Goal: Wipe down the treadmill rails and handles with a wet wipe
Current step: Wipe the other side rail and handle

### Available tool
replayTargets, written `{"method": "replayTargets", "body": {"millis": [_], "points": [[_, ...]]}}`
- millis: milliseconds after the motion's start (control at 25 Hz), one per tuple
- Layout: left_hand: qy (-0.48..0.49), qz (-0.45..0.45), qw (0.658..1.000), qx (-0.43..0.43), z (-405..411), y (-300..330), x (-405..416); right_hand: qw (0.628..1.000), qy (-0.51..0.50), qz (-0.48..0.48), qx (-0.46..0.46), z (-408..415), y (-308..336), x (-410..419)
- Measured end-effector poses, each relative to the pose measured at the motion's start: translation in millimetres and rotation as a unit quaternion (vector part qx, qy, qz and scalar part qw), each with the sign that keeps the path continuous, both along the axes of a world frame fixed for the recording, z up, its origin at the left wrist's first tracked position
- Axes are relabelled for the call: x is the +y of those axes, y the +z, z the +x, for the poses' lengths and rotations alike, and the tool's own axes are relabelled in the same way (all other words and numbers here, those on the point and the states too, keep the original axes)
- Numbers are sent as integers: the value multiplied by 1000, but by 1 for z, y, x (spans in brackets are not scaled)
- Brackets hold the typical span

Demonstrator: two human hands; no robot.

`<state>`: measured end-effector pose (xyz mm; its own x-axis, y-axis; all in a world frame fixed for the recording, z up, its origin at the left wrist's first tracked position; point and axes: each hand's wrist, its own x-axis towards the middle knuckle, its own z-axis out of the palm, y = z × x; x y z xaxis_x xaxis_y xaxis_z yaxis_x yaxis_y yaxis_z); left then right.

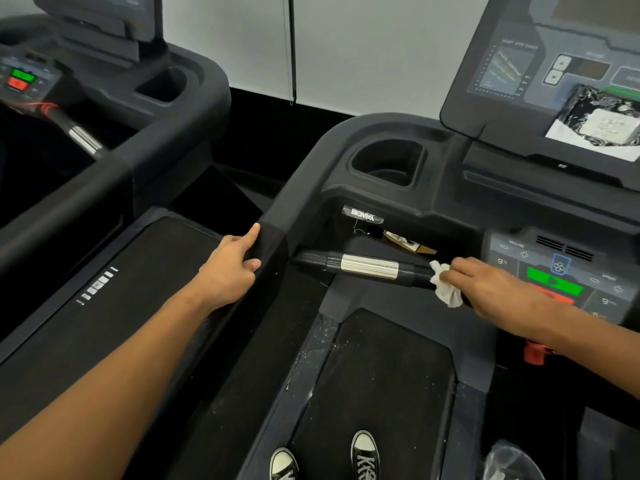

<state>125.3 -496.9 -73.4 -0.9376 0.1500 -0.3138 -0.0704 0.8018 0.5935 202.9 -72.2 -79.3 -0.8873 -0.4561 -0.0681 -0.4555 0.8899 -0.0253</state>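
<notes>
two black canvas sneakers with white toe caps (364, 453) stand on the dark treadmill belt (377, 375) at the bottom edge. at the lower right corner lies a crumpled clear plastic wrapper (509, 460); what it rests on is unclear.

the left hand (230, 268) rests on the wide black padded side rail (273, 244) of the treadmill; its grip is curled loosely round the rail's outer edge, the forefinger lying straight along the top and the thumb against the rail's side.

the right hand (491, 287) holds a crumpled white wet wipe (445, 285); its grip is closed round the wipe and presses it against the right end of the black horizontal handle bar with a silver metal sensor band (369, 266). the wipe touches the black part of the bar just to the right of the silver band, with a loose end hanging below the bar.

beside the right hand is the grey control panel with green and red buttons (554, 284). behind the bar, a white label (362, 215) is stuck on the black console.

farther back, a deep black moulded cup holder (389, 164) is sunk in the console; its inside is dark and nothing shows in it. a black and white packet (602, 124) leans against the display panel (512, 71). to the left stands a second black treadmill (114, 98) with its own cup holder.
</notes>
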Motion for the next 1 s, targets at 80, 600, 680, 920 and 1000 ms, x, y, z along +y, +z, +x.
{"method": "replayTargets", "body": {"millis": [80, 600, 680, 920, 1000], "points": [[1, -2, 1000, -2, 2, 1, 1, 999, -19, -34, 0, 0, -5, 4], [10, 18, 1000, -9, 0, 1, -1, 991, 121, -56, 11, -80, -53, -187], [10, 16, 1000, -7, 0, 1, -1, 991, 124, -47, 26, -84, -59, -207], [3, 31, 1000, -6, 1, 1, -2, 986, 140, -41, 79, -83, -55, -198], [2, 33, 999, -6, 2, 0, -4, 984, 160, 12, 83, -73, -52, -178]]}}
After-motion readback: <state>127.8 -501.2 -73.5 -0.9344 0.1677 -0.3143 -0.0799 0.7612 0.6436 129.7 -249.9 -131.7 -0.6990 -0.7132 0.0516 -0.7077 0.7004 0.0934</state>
